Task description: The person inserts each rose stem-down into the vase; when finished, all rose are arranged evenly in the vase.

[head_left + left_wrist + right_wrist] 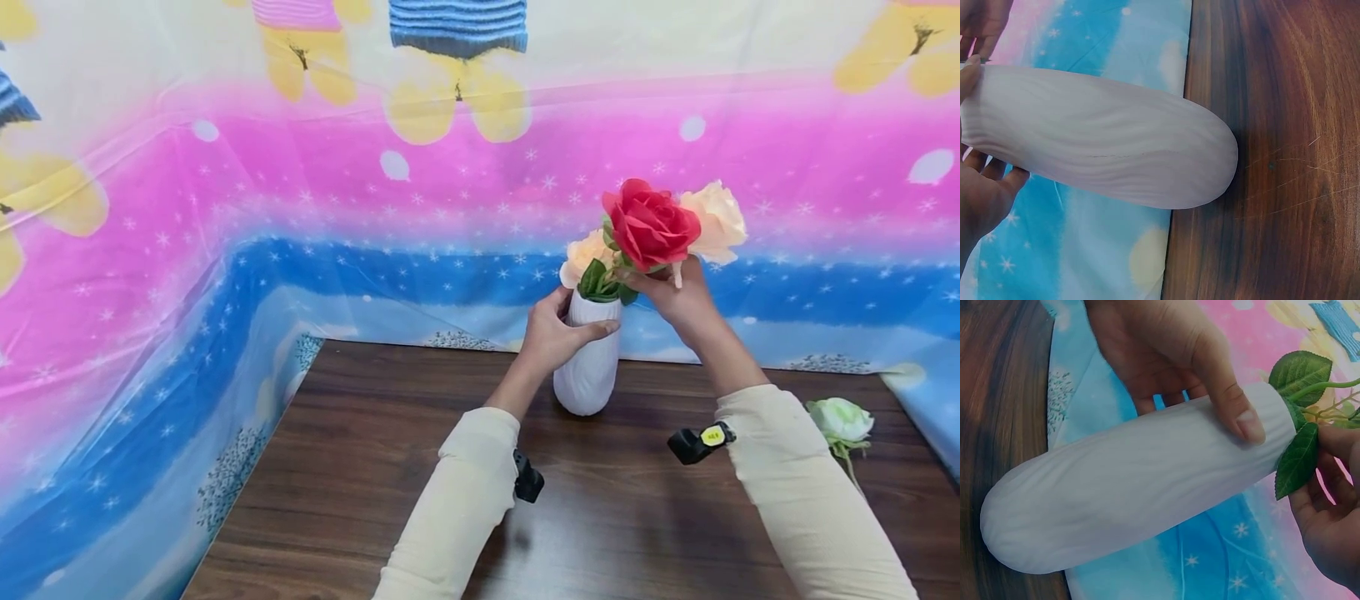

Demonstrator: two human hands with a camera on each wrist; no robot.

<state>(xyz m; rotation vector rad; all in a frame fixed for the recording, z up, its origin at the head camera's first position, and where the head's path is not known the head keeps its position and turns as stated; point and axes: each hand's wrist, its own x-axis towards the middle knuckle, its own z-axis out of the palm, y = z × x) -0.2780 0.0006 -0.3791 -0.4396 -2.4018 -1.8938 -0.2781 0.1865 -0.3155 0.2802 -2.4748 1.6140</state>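
Observation:
A white ribbed vase (587, 375) stands on the table, leaning slightly. Just below its rim my left hand (551, 337) grips it, thumb across the front and fingers behind. At the vase's mouth, my right hand (678, 302) pinches flower stems, seen beside green leaves (1297, 464) in the right wrist view. Above that hand are a large red rose (651, 225) and a pale peach rose (716, 221). Another peach rose (587, 258) sits at the vase's left rim. How deep the stems reach inside is hidden. The left wrist view shows mostly the vase body (1104, 137).
A pale green-white rose (842, 419) lies at the right of the dark wooden table (360, 483), partly behind the right sleeve (795, 467). A patterned pink and blue cloth (465, 208) hangs behind the table's back edge and along its left side.

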